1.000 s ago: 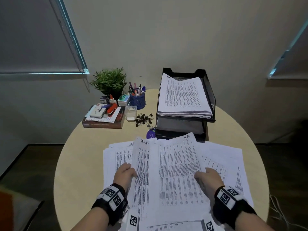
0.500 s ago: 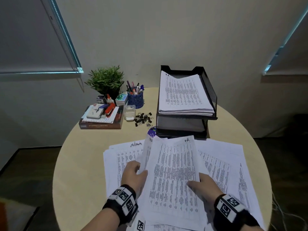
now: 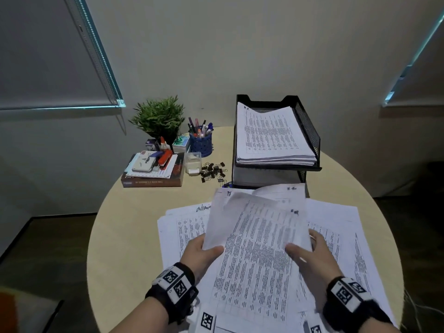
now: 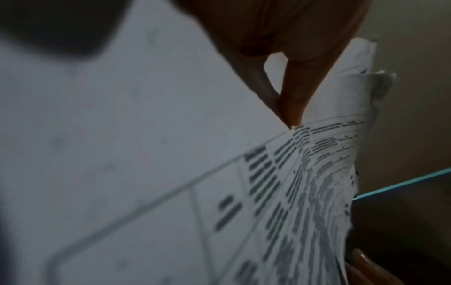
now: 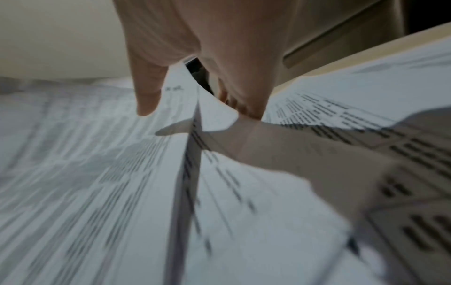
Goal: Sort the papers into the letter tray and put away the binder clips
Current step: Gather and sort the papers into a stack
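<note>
Holding a sheaf of printed sheets (image 3: 257, 241) lifted off the near half of the round desk (image 3: 134, 227), the person has both hands on it. The left hand (image 3: 204, 254) grips the sheaf's left edge, thumb on top and fingers (image 4: 292, 92) curled under, so they are clamped on the paper; the left wrist view shows fingertips pinching a sheet at its edge. The right hand (image 3: 310, 258) takes the right edge, thumb lying across the printed face and the other fingers behind the sheets, clamped on them too; the right wrist view is blurred but shows the thumb (image 5: 146, 90) above the page.

Under the sheaf, more loose papers (image 3: 182, 231) lie spread over the desk, one marked in handwriting at its top edge. On the far side of the desk stands a black mesh letter tray (image 3: 310, 131), its top tier carrying a stack of printed pages (image 3: 271, 135) and a lower tier also filled. Just left of the tray a heap of black binder clips (image 3: 213, 170) lies on the desk, beside a small clear plastic box (image 3: 193, 162). Farther left are a blue pen cup (image 3: 201, 143), a potted green plant (image 3: 158, 118), and a book (image 3: 153, 181) with small stationery piled on it.
</note>
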### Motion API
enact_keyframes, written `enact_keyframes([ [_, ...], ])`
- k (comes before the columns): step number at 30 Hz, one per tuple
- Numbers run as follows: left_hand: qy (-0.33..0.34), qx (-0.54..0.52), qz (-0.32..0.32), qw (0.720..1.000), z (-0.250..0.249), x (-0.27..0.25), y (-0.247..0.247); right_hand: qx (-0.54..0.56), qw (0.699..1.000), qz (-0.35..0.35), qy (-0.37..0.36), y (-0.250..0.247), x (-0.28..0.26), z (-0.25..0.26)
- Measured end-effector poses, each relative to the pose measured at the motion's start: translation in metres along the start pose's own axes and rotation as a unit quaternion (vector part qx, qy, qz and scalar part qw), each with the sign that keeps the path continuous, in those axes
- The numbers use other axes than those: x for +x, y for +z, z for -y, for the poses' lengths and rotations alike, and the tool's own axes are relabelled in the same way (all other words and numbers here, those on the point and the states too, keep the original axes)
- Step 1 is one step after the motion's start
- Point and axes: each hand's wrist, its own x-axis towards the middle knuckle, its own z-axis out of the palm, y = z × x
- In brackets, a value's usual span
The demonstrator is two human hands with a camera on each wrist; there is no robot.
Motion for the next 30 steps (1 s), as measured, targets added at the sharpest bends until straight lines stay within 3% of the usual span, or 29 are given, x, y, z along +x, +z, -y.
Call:
enact_keyframes([
  [3,0.002,-0.007,0.002,1.0,-0.001,0.0,0.002,0.042,0.999,0.031,0.0,-0.007,0.002,0.008],
  [6,0.007,-0.049,0.019,0.999,-0.009,-0.003,0.005,-0.004,0.998,0.056,-0.003,-0.006,0.005,-0.002],
  [10,0.019,-0.117,0.017,0.993,-0.023,-0.004,0.005,-0.033,0.999,0.019,-0.009,0.001,0.002,-0.009],
  [16,-0.03,-0.207,0.018,0.978,-0.039,0.003,-0.002,-0.021,1.0,0.016,-0.004,-0.005,-0.006,-0.006],
  [19,-0.018,-0.192,0.011,0.981,-0.041,0.008,-0.007,-0.007,1.0,0.026,-0.008,-0.012,-0.005,-0.007],
  [22,0.018,-0.15,-0.056,0.987,-0.042,0.012,-0.017,-0.014,1.0,0.02,0.002,-0.02,-0.009,-0.009],
  [30,0.051,-0.141,-0.089,0.985,-0.022,0.019,-0.025,0.01,0.999,0.017,0.028,-0.024,-0.015,-0.024],
])
